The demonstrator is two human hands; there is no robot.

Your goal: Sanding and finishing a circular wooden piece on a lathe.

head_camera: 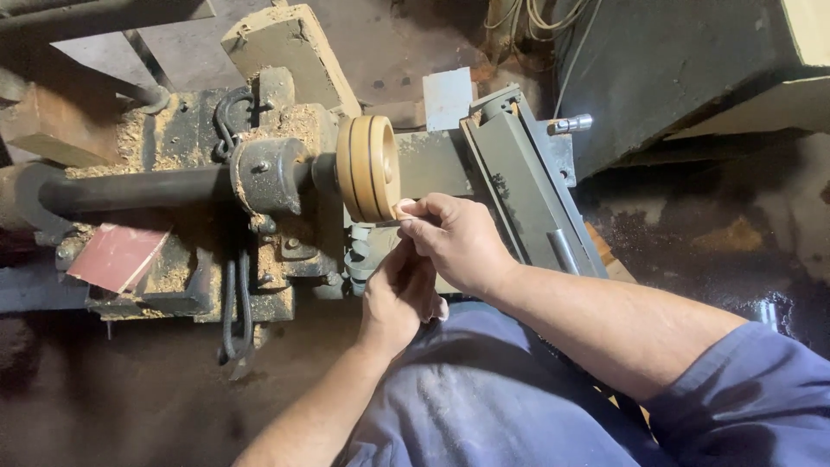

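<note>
A round wooden disc [367, 167] with grooves in its rim is mounted on a lathe spindle [270, 175]. My right hand [456, 238] pinches a thin metal tool [386, 223] whose tip meets the disc's lower edge. My left hand [399, 294] sits just below and behind the right, fingers closed around the same tool's lower part. Both forearms reach in from the lower right, the right one in a blue sleeve.
The lathe body [181, 259] is covered in sawdust. A red sheet of sandpaper [117, 255] lies at its left. A grey metal tool rest and bed [527, 195] run right of the disc. Dark floor surrounds the machine; cables hang at the top.
</note>
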